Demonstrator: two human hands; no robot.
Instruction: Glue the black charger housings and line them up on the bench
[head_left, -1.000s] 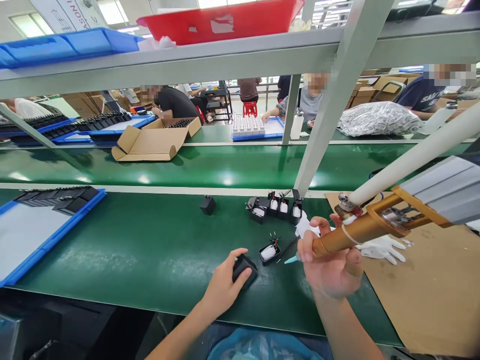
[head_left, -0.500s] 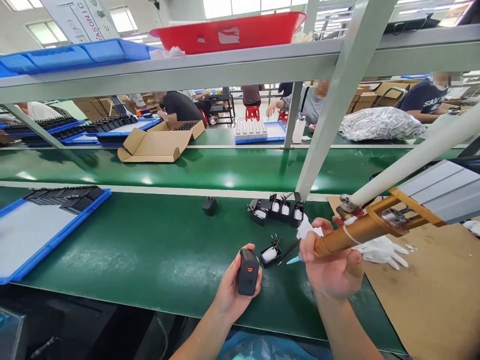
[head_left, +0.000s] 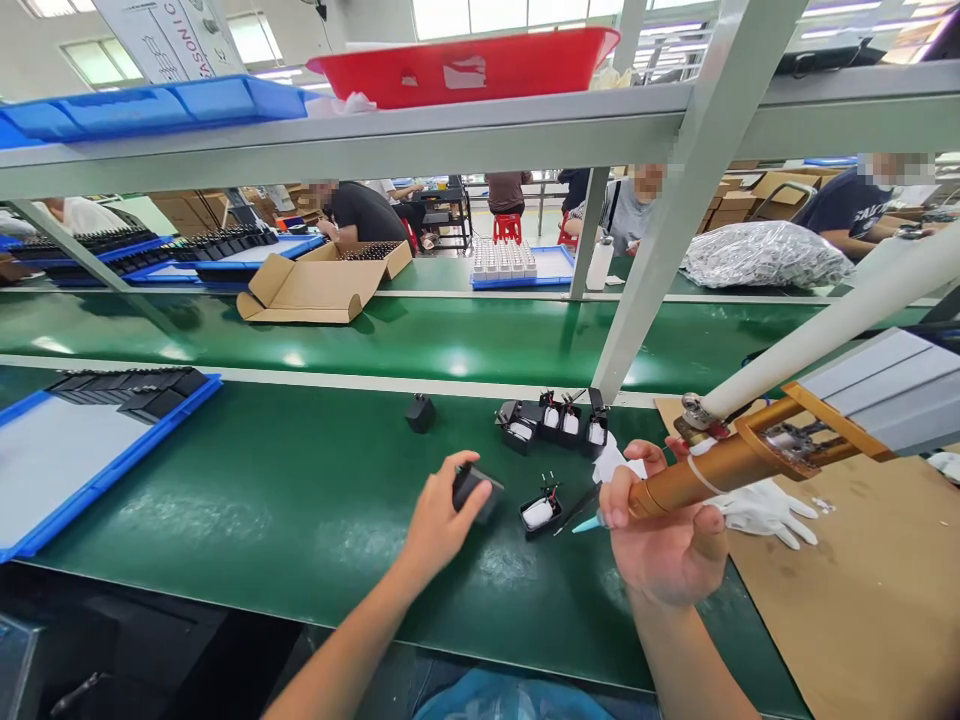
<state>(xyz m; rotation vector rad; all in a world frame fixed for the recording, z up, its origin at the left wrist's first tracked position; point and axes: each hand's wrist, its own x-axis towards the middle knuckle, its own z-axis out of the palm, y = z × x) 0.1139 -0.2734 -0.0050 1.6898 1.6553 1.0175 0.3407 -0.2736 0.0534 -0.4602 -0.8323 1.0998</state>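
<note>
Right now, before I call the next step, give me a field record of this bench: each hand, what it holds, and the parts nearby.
Left hand: grips black adapter, low over green mat
Right hand: wrapped around gold dispenser gun, nozzle tip pointing left
Between hands: open black case, white insert inside
Behind: row of open cases; lone black cube
Right side: white glove on cardboard sheet
Left side: blue tray
</note>
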